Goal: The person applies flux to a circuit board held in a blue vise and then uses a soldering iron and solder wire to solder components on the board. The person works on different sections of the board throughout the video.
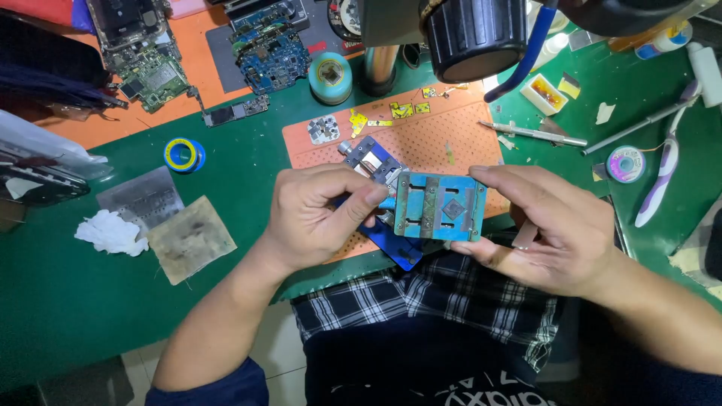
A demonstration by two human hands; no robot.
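While held level above the tabletop (68,301), a blue jig (439,206) is clamped at its ends by both hands, left (320,214) and right (549,229), chip (453,208) kept facing upward for view.

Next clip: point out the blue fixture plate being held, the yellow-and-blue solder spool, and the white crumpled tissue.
blue fixture plate (440,207), head view, centre of its face beside the dark chip
yellow-and-blue solder spool (184,155), head view, on its yellow rim
white crumpled tissue (110,232), head view, middle of the wad
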